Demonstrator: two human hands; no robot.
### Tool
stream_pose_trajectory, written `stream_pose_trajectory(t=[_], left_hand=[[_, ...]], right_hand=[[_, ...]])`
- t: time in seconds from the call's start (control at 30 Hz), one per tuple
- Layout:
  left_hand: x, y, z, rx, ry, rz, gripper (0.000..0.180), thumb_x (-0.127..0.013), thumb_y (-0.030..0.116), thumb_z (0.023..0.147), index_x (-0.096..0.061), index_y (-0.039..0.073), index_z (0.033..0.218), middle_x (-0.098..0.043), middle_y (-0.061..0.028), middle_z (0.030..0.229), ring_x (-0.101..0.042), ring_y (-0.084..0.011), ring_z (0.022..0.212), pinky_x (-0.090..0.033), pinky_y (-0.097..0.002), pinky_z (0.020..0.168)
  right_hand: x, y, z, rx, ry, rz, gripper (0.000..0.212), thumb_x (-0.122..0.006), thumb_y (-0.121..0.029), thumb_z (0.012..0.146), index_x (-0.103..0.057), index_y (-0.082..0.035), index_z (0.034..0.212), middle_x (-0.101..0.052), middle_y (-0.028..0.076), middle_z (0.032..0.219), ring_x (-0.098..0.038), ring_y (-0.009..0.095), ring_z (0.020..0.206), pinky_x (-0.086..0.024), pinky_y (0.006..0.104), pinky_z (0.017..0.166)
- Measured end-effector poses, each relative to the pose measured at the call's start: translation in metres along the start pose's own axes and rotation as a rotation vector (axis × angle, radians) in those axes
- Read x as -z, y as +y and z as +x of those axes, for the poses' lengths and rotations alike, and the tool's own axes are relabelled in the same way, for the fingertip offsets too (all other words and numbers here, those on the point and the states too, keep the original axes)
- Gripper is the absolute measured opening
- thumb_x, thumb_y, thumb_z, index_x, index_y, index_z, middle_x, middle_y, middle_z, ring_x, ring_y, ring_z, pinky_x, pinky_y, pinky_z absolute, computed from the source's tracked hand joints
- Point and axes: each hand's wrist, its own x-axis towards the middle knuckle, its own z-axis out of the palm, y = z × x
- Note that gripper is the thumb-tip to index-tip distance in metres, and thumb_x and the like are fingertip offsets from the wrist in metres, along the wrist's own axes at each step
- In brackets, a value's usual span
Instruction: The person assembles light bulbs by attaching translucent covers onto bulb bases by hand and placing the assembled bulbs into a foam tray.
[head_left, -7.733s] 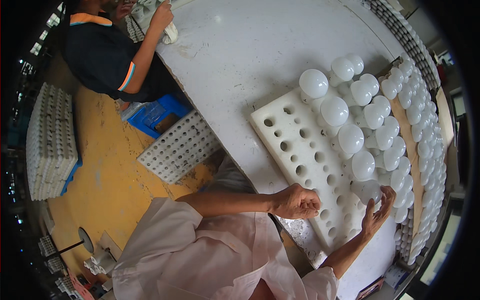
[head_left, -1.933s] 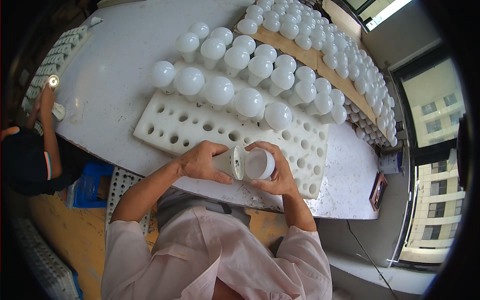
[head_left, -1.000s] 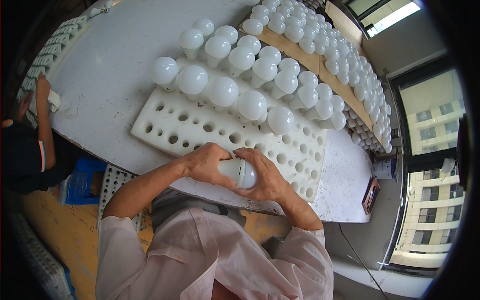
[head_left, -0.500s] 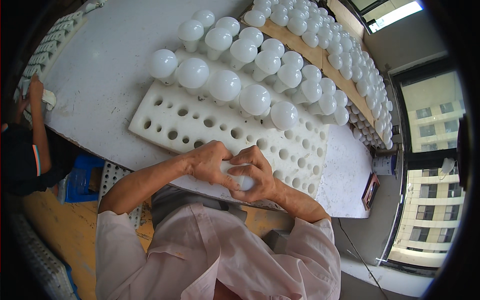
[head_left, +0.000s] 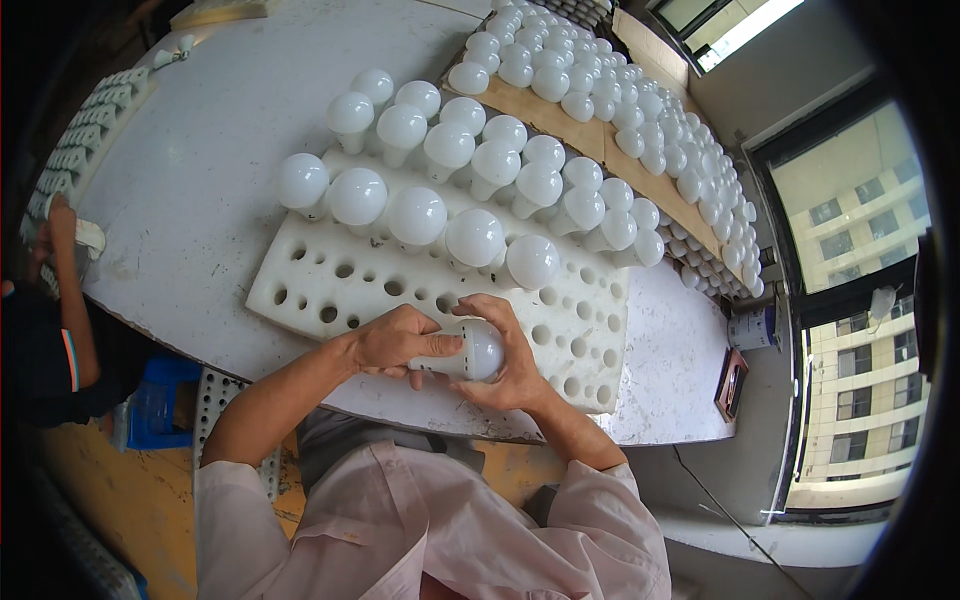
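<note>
Just in front of my body I hold a white light bulb [head_left: 486, 349] lying on its side, its round dome to the right. My right hand [head_left: 512, 368] is curled around the dome. My left hand [head_left: 396, 341] grips the base end, its thumb along the bulb's body. Beneath and beyond both hands lies a white foam tray [head_left: 290, 318] with rows of round holes. Several finished-looking bulbs [head_left: 417, 214] stand dome up in the tray's far rows, while its nearer holes hold nothing.
A cardboard-edged rack [head_left: 560, 124] crowded with white bulbs stands at the far right. At the far left, a co-worker's arm [head_left: 64, 240] reaches to a tray of white parts [head_left: 80, 140]. A blue stool [head_left: 160, 400] is below the table [head_left: 210, 190]. Windows line the right side.
The bulb shows more now, as my hands have shifted apart around it and my left thumb lies on its body. The whole view has shifted slightly.
</note>
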Motion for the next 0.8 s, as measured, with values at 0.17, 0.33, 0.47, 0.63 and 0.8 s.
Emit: stream_pose_trajectory(t=[0.17, 0.33, 0.47, 0.63, 0.8], left_hand=[[0.003, -0.009, -0.001, -0.052, 0.027, 0.052, 0.046, -0.065, 0.039, 0.088, -0.064, -0.007, 0.094, -0.062, -0.0094, 0.072, -0.062, -0.0121, 0.051, -0.034, -0.0192, 0.031], [-0.003, -0.008, 0.003, -0.122, 0.018, 0.131, 0.044, -0.062, 0.035, 0.091, -0.061, -0.007, 0.101, -0.066, -0.0111, 0.08, -0.064, -0.0132, 0.058, -0.042, -0.02, 0.038], [0.002, -0.011, -0.008, -0.233, 0.272, 0.201, 0.04, -0.067, 0.027, 0.087, -0.06, -0.008, 0.105, -0.069, -0.0147, 0.084, -0.066, -0.015, 0.065, -0.049, -0.0232, 0.05], [0.003, -0.018, 0.001, -0.311, 0.389, 0.3, 0.034, -0.069, 0.018, 0.084, -0.061, -0.008, 0.104, -0.07, -0.0159, 0.083, -0.068, -0.0153, 0.069, -0.054, -0.0258, 0.061], [0.005, -0.016, -0.006, -0.323, 0.419, 0.322, 0.031, -0.068, 0.013, 0.085, -0.06, -0.01, 0.104, -0.07, -0.0158, 0.084, -0.068, -0.0156, 0.07, -0.056, -0.0256, 0.062]], right_hand=[[0.003, -0.006, -0.005, 0.086, -0.062, 0.001, 0.086, -0.083, -0.007, 0.057, -0.041, -0.01, 0.132, -0.04, 0.018, 0.132, -0.041, 0.035, 0.122, -0.037, 0.0444, 0.099], [0.015, -0.001, -0.026, 0.06, 0.027, -0.03, 0.075, -0.08, -0.007, 0.06, -0.042, -0.011, 0.125, -0.047, 0.018, 0.125, -0.048, 0.033, 0.115, -0.04, 0.0428, 0.096], [0.069, -0.006, -0.038, 0.03, 0.417, -0.132, 0.07, -0.074, -0.014, 0.067, -0.036, -0.009, 0.125, -0.047, 0.022, 0.125, -0.051, 0.029, 0.111, -0.046, 0.0397, 0.089], [0.114, 0.004, -0.017, -0.133, 0.571, -0.447, 0.067, -0.074, -0.009, 0.068, -0.04, -0.007, 0.126, -0.048, 0.017, 0.124, -0.053, 0.025, 0.108, -0.047, 0.0391, 0.089], [0.119, 0.029, -0.004, -0.25, 0.313, -0.516, 0.066, -0.078, -0.018, 0.068, -0.05, -0.007, 0.127, -0.052, 0.016, 0.123, -0.054, 0.028, 0.111, -0.047, 0.0415, 0.09]])
